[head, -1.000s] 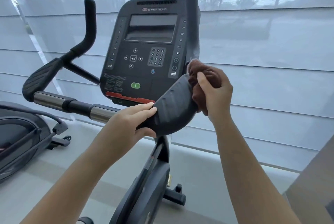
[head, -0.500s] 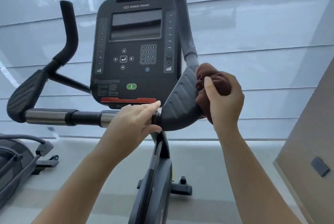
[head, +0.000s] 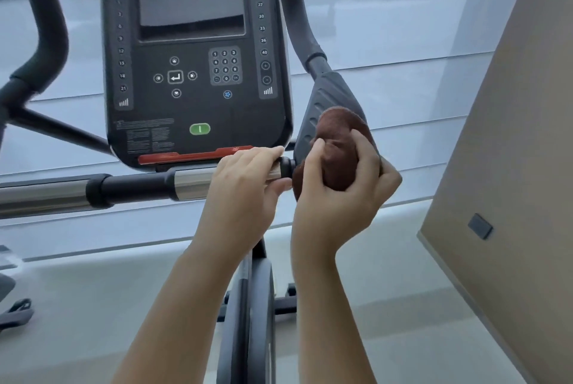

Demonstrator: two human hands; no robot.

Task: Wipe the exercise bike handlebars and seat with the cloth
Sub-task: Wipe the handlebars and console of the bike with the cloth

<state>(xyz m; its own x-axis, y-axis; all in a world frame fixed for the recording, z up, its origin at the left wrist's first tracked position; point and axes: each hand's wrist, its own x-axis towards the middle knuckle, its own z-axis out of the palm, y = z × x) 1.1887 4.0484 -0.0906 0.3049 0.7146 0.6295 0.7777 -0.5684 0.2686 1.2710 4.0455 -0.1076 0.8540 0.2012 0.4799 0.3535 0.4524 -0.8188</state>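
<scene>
Cloth (head: 338, 143) — bunched in right hand (head: 341, 197).

Handlebar uprights (head: 294, 2) beyond top edge

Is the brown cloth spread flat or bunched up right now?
Bunched: the brown cloth is a wadded lump gripped in the right hand against the dark ribbed handlebar pad.

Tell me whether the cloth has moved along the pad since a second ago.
Yes. Against the ribbed pad, the cloth in the right hand has gone down, from the top end to the lower end by the crossbar.
</scene>
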